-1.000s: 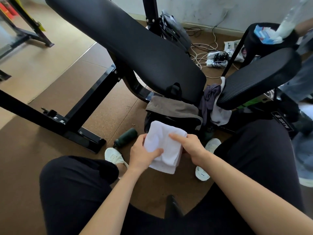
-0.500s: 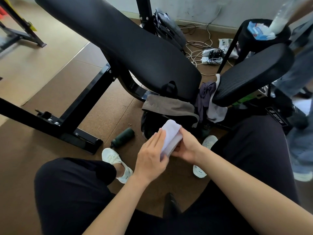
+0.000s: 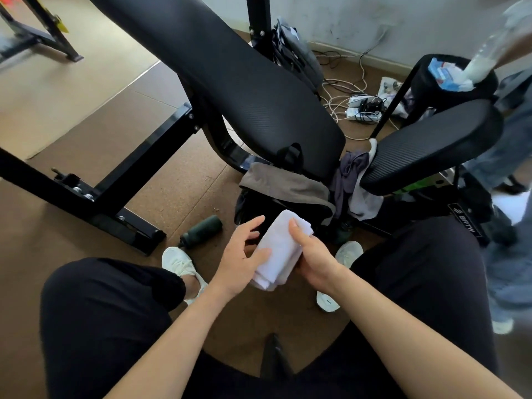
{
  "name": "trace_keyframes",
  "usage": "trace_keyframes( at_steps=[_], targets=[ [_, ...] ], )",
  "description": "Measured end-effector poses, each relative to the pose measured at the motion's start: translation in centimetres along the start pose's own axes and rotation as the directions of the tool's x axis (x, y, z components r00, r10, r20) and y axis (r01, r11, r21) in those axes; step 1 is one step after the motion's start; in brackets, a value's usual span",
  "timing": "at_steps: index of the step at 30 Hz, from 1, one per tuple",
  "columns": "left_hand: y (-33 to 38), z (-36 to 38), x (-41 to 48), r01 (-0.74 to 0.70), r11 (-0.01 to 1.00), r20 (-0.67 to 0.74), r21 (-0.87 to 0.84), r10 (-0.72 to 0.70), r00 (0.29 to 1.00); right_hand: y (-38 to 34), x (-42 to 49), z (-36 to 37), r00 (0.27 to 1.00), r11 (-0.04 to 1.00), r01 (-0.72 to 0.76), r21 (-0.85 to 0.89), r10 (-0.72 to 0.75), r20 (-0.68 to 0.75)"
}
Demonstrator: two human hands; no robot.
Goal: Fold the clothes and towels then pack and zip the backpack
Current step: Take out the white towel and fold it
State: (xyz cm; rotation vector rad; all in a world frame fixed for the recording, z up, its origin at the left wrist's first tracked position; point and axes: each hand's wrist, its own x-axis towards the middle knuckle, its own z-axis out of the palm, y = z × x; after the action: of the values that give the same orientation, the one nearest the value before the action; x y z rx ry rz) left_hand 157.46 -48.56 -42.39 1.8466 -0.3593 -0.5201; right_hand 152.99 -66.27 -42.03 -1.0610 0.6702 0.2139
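A folded white towel (image 3: 277, 249) hangs between my knees, just in front of the open black backpack (image 3: 253, 204) on the floor. My right hand (image 3: 315, 256) grips the towel's right side, thumb lying over its top. My left hand (image 3: 241, 256) touches the towel's left side with its thumb, the fingers spread and relaxed. A grey-brown garment (image 3: 285, 184) lies draped over the backpack's far rim. More clothes, purple-grey and white (image 3: 355, 188), hang in the gap between the two bench pads.
A black bench backrest (image 3: 230, 82) slants overhead and its seat pad (image 3: 431, 145) sits at right. A dark green bottle (image 3: 203, 230) lies on the cork floor at left. Cables and a power strip (image 3: 361, 106) are by the wall. Another person's jeans (image 3: 509, 249) stand at right.
The towel went from a wide fold to a narrow one. My left hand pressed it flat against the right hand, then loosened to a thumb touch.
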Motion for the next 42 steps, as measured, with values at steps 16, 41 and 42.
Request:
trace_keyframes(
  at_steps=[16, 41, 42],
  targets=[
    [-2.6, -0.3, 3.0, 0.205, 0.978, 0.209, -0.021, -0.197, 0.958, -1.2, 6.8, -2.0, 0.979, 0.492, 0.202, -0.847, -0.118, 0.166],
    [-10.2, 5.5, 17.5, 0.582, 0.766, 0.052, -0.273, -0.592, 0.804, -11.8, 25.0, -8.6, 0.810, -0.207, 0.399, -0.893, -0.378, 0.449],
    [-10.4, 5.8, 18.3, 0.591, 0.752, 0.046, -0.291, -0.606, 0.794, -12.5, 25.0, -8.6, 0.817, -0.148, 0.402, -0.904, -0.388, 0.427]
  ],
)
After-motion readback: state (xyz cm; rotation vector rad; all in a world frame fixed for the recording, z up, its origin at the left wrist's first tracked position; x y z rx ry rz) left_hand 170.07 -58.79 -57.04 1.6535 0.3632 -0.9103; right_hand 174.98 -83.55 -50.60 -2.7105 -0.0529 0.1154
